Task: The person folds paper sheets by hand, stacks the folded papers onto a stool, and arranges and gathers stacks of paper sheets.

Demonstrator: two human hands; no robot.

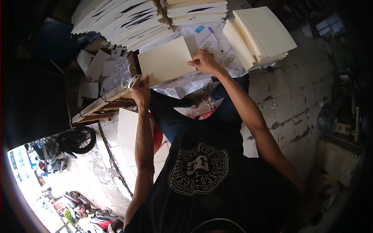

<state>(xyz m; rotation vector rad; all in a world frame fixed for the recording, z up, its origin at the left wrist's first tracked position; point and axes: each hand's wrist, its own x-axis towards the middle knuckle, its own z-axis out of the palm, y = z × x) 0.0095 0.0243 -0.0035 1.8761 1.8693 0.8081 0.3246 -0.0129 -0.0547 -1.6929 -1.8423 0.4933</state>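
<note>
A flat cream sheet [165,60] lies on the printed white paper [186,80] that covers the work surface. My right hand [203,62] pinches the sheet's right edge, thumb and fingers together. At the sheet's lower left corner is my left hand [140,90], its fingers closed. White-handled scissors [130,82] appear against this hand, with their handle loops showing; whether the hand grips them, the sheet or both is too small to tell.
Tall stacks of folded cream sheets [120,21] stand beyond. Another cream stack [268,35] is at the right, near a purple pen [213,35]. Scraps [97,66] fill a space on the left. A white board [127,128] is below the wooden table edge [95,106].
</note>
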